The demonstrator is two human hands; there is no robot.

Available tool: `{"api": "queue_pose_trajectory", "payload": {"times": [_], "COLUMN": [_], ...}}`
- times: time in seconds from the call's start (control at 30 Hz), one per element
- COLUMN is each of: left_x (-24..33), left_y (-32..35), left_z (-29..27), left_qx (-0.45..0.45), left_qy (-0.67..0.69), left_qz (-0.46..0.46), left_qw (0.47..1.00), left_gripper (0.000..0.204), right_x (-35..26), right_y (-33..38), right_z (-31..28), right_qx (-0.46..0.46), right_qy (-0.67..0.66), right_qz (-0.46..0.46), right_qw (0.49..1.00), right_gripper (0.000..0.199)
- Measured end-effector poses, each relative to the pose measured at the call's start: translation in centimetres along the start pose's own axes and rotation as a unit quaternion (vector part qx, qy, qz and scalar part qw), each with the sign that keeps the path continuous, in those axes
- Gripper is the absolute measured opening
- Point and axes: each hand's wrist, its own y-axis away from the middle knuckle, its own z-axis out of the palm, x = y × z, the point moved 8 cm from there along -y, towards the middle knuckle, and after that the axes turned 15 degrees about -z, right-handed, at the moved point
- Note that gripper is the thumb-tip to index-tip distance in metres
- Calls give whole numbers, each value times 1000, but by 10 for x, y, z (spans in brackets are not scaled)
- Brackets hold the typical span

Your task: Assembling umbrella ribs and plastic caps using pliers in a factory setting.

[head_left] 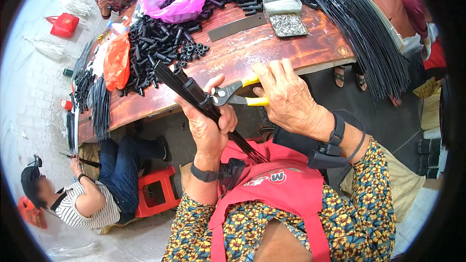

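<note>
My left hand (205,128) is closed around a bundle of thin black rods (167,76), which runs slantwise from the table's near edge down to my red apron (286,182). A black tubular fitting (193,90) sits on the bundle just above my fingers. In my right hand (290,99) is a pair of end-cutting pliers (224,95) with yellow handles, gripped with the handles spread apart. Their metal head meets the bundle beside my left thumb. What lies between the jaws is too small to make out.
On the wooden table (233,56) lie heaped black tubes (150,43), a pink bag (170,14), an orange bag (117,63), a metal strip (238,26) and a tray of small metal pieces (287,25). Long black rods (359,34) overhang the right edge. A co-worker (92,194) sits at left.
</note>
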Motion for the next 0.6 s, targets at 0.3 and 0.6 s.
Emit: {"api": "queue_pose_trajectory", "payload": {"times": [0.3, 0.6], "left_x": [1, 3], "left_y": [0, -5], "left_z": [-3, -6], "left_qx": [27, 59], "left_qy": [4, -4], "left_qz": [4, 26], "left_qw": [1000, 998], "left_gripper": [100, 99], "right_x": [-2, 5], "right_y": [2, 1], "right_z": [5, 5], "right_qx": [9, 57], "right_qy": [4, 11], "right_qz": [27, 38], "right_qw": [1000, 998], "right_gripper": [28, 25]}}
